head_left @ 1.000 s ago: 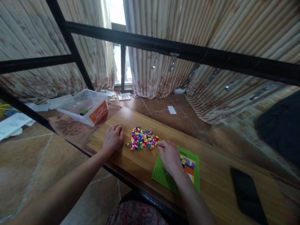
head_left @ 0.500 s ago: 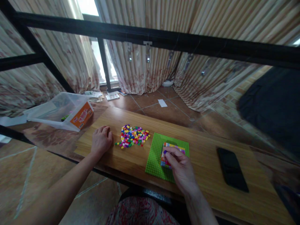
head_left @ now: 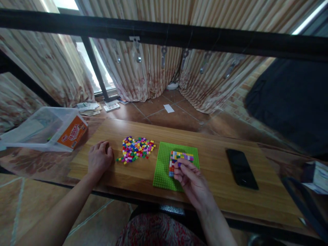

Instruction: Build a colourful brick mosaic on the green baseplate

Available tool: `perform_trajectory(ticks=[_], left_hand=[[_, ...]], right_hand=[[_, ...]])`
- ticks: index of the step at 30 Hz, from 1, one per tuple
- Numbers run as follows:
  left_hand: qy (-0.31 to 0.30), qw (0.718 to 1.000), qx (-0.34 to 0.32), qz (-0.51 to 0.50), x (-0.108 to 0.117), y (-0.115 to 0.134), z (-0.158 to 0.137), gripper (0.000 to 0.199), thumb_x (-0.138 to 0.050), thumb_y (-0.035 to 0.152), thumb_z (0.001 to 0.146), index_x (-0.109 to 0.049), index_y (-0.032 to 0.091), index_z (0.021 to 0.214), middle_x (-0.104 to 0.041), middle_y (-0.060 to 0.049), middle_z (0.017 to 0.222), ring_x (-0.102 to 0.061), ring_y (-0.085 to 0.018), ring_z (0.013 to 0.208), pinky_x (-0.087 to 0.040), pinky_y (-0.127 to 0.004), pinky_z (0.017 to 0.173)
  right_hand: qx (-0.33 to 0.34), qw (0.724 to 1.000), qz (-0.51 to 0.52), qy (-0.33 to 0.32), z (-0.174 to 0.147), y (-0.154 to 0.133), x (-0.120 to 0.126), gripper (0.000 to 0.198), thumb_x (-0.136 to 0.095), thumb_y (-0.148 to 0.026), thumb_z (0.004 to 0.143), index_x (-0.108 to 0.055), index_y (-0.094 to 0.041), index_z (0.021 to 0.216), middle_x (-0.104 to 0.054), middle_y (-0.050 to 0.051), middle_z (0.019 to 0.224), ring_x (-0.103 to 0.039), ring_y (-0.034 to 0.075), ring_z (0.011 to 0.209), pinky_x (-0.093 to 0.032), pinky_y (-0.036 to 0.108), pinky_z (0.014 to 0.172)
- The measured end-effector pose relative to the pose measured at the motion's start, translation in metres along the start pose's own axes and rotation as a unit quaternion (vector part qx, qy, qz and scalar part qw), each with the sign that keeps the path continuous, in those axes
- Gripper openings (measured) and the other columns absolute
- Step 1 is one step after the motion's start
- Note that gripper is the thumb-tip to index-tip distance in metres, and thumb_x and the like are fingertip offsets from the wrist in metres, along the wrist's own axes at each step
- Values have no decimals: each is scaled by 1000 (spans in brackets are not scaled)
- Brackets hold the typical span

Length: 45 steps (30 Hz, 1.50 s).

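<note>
My right hand pinches a small purple brick between thumb and fingertips. It is over a block of multicoloured bricks built up on a green studded baseplate. Part of that block is hidden beneath my fingers, and I cannot tell whether the purple brick touches it. Palm down on the wooden table, my left hand rests with loosely bent fingers and nothing visible in them. Just right of it lies a loose pile of small coloured bricks.
A black phone lies on the wooden table to the right. At the left stands a clear plastic box with an orange label. Behind the table a dark metal bar crosses in front of striped curtains.
The view has turned to the right, so the table and its things sit further left. My right hand still holds the purple brick over the block; my left hand stays resting on the table.
</note>
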<state>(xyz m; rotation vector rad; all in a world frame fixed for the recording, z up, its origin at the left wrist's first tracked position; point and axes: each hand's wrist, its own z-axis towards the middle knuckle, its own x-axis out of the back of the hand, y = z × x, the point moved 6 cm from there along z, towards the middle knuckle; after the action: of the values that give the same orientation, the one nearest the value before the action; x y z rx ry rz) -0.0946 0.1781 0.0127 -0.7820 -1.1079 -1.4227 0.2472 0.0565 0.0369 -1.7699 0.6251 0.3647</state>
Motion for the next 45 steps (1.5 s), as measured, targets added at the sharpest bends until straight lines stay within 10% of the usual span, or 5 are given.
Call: perform_trajectory(ticks=[4,8,19,39,45], left_hand=[[-2,1000,1,3,0,0,0,41,-38,35,87,-60,14,114,-60,-13,121,-53,-30,114,-38,-40,102],[0,1000,-4,-6,2,2,-1,40,-38,34,87,-60,15,115,-60,-13,121,-52,-30,115,-38,-41,102],[9,1000,-7,-10,-1,0,-1,39,-39,34,87,-59,15,115,-59,-14,122,-51,-31,115,-39,-43,102],[-6,999,13,-31,-1,1,-3,39,-40,34,87,-60,15,114,-59,-14,123,-50,-29,116,-37,-41,102],[-4,1000,10,-16,-1,1,-2,39,-40,33,87,-61,15,113,-60,-13,121,-51,-30,114,-39,-41,100]], right_hand=[[95,975,-192,62,4,-12,29,22,-70,-38,76,-75,-26,94,-71,1,81,-62,12,67,-54,28,68],[175,887,-416,96,9,-29,39,25,-62,-38,80,-74,-24,97,-70,6,105,-65,20,89,-50,39,86],[212,753,-615,100,31,-30,13,21,-52,-32,83,-70,-23,82,-72,5,92,-64,21,83,-47,36,81],[241,768,-571,162,25,-26,28,31,-51,-41,85,-70,-19,94,-72,9,96,-66,22,85,-49,37,81],[288,678,-648,194,25,-35,22,30,-57,-43,82,-71,-18,89,-67,10,92,-57,25,90,-43,39,85]])
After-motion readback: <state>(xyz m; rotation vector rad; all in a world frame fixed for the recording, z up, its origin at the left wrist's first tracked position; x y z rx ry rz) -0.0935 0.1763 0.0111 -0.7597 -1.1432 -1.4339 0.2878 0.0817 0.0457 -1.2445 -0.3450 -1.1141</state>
